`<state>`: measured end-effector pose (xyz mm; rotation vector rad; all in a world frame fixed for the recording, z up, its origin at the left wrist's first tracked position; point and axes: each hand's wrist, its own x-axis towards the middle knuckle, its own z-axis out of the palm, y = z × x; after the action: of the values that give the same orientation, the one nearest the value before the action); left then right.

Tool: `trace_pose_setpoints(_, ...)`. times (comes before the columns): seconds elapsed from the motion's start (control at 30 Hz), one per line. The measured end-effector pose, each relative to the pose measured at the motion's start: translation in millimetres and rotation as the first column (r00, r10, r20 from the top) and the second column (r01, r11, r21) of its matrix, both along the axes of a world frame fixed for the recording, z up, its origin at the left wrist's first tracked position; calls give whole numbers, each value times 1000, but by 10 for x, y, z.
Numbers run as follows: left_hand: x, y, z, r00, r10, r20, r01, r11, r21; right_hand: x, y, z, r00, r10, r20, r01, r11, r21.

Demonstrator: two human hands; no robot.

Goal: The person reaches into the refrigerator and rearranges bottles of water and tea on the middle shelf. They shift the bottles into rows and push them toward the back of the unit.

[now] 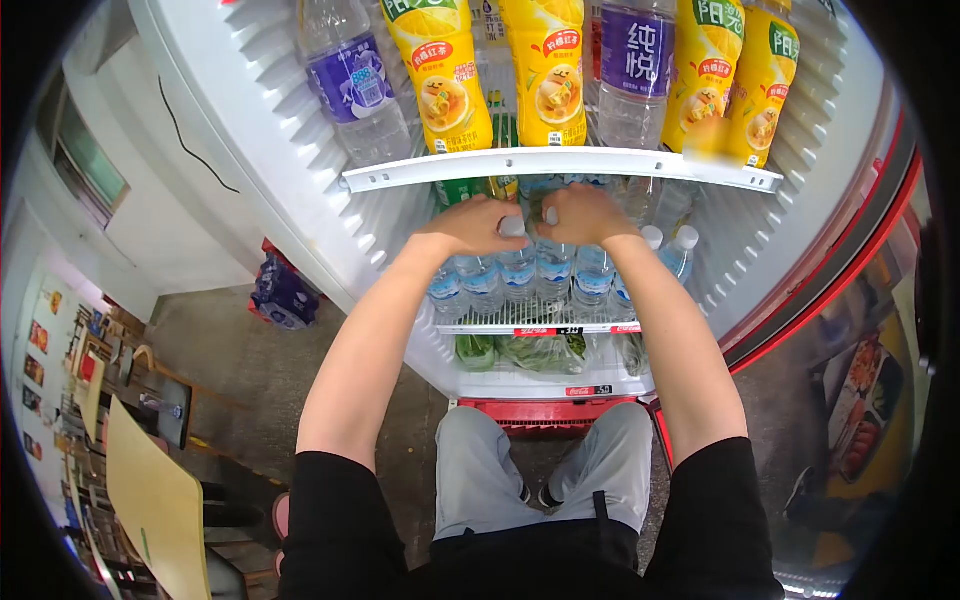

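Both my arms reach into an upright drinks fridge, under its upper shelf. My left hand [466, 226] is closed at the top of a clear water bottle [518, 274], whose white cap shows beside the thumb. At the same height my right hand [588, 214] curls round the neck of the neighbouring water bottle [554, 272], its white cap just inside the fingers. Some fingertips of both hands are hidden behind the bottles. These bottles stand upright in a front row of blue-labelled water bottles on the wire shelf [480, 328].
Yellow lemon tea bottles [550, 75] and purple-labelled water bottles [635, 60] stand above, behind the white shelf edge [560, 161]. Bagged greens [540, 352] lie on the bottom level. The open fridge door [800, 275] is at right. A wrapped purple pack [285, 290] and a table [150, 500] are at left.
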<state>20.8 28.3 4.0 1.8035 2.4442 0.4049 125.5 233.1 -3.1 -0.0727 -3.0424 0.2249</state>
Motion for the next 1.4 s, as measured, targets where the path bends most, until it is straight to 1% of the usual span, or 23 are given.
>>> trace_pose_setpoints(0.1, 23, 6, 36, 998, -38, 50, 39, 999, -37, 19, -21, 44, 1000, -24, 20, 24, 1000, -1)
trace_pose_setpoints(0.2, 62, -4, 66, 997, -17, 75, 21, 998, -58, 13, -24, 59, 999, -35, 35, 35, 999, 2)
trace_pose_setpoints(0.3, 84, -23, 107, 994, 87, 61, -82, 993, -82, 20, -17, 39, 1000, -28, 1, 28, 1000, 2)
trace_pose_setpoints(0.37, 26, -19, 26, 993, 114, -32, -115, 993, -12, 37, -8, 13, 998, -19, -52, 19, 1000, -11)
trace_pose_setpoints(0.4, 8, -12, -2, 989, 129, -78, -128, 992, 25, 30, 2, 7, 999, -23, -31, 22, 1000, -10)
trace_pose_setpoints(0.5, -49, 38, -10, 954, 271, -128, -277, 960, -36, -10, 15, 3, 1000, -26, 9, 26, 1000, -13)
trace_pose_setpoints(0.6, -31, 97, 36, 892, 428, -142, -440, 896, -59, 7, 6, 21, 999, -28, 19, 28, 999, -16)
trace_pose_setpoints(0.7, -10, 103, 45, 824, 559, -97, -559, 829, 24, 44, -30, 81, 999, -38, 33, 37, 999, 9)
trace_pose_setpoints(0.73, -85, 111, -70, 809, 572, -134, -561, 820, 114, 34, -25, 59, 999, -34, 31, 34, 999, 16)
trace_pose_setpoints(0.83, -301, 105, -180, 856, 504, -120, -501, 864, 55, 14, 21, 53, 999, -16, 32, 16, 1000, 7)
trace_pose_setpoints(0.87, -340, 82, -217, 864, 496, -88, -493, 868, 56, 17, 31, 39, 999, -8, 36, 8, 1000, -4)
trace_pose_setpoints(0.93, -246, 15, -141, 878, 477, -26, -475, 878, 51, 33, 65, 0, 999, 29, -38, -32, 997, -75)
trace_pose_setpoints(0.97, -203, -39, -102, 885, 465, -28, -462, 884, 70, 38, 84, -23, 996, 44, -75, -52, 993, -110)
trace_pose_setpoints(1.03, -146, -174, -14, 897, 440, -30, -435, 894, 109, 50, 93, 0, 993, 86, -83, -97, 985, -145)
trace_pose_setpoints(1.07, -144, -225, 63, 905, 426, -11, -426, 904, -18, 62, 88, 16, 990, 108, -88, -121, 980, -160)
trace_pose_setpoints(1.13, -171, -291, 202, 912, 409, 32, -388, 884, -261, 65, 79, 10, 990, 93, -110, -110, 982, -155)
trace_pose_setpoints(1.17, -155, -313, 177, 931, 364, 18, -353, 912, -210, 58, 61, 13, 989, 89, -121, -107, 983, -150)
trace_pose_setpoints(1.23, -139, -368, 36, 958, 288, -14, -288, 952, -101, 37, 110, -90, 968, 134, -210, -170, 972, -162)
trace_pose_setpoints(1.27, -170, -368, -10, 957, 290, -33, -292, 954, -73, -18, 120, -130, 950, 173, -258, -220, 962, -164)
trace_pose_setpoints(1.33, -207, -363, -136, 948, 313, -64, -315, 948, -31, -42, 85, -101, 975, 133, -177, -170, 962, -214)
trace_pose_setpoints(1.37, -193, -384, -135, 938, 340, -62, -344, 937, -57, -38, 43, -62, 985, 109, -130, -138, 962, -234)
trace_pose_setpoints(1.4, -165, -365, -103, 931, 360, -56, -364, 928, -79, -27, -8, -12, 989, 100, -110, -121, 973, -199)
